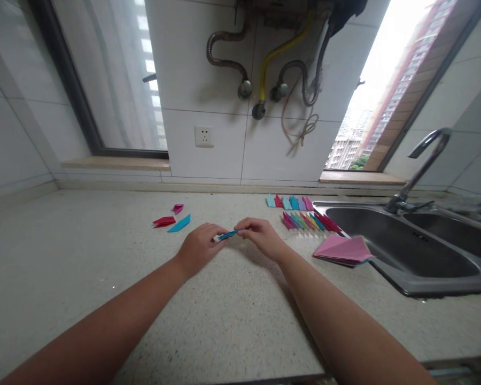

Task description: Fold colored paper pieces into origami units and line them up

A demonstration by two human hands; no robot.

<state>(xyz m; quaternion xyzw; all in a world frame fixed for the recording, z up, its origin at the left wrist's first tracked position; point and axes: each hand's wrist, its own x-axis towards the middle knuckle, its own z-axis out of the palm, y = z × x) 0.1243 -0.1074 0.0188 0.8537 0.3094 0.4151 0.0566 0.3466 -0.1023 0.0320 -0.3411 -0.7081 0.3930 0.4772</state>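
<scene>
Between my two hands, just above the speckled countertop (224, 315), is a small folded piece of blue paper (227, 235). My left hand (200, 245) pinches its left end, and my right hand (260, 236) pinches its right end between thumb and fingers. To the left of my left hand lie a flat blue folded strip (179, 223), a red folded paper piece (164, 221) and a small magenta folded piece (177, 208).
Right of my hands, folded paper pieces in many colours (308, 221) stand in a row, with a shorter row (289, 202) behind. A stack of paper sheets (342, 249), pink on top, lies beside the steel double sink (401, 283). A faucet (425, 166) rises behind it.
</scene>
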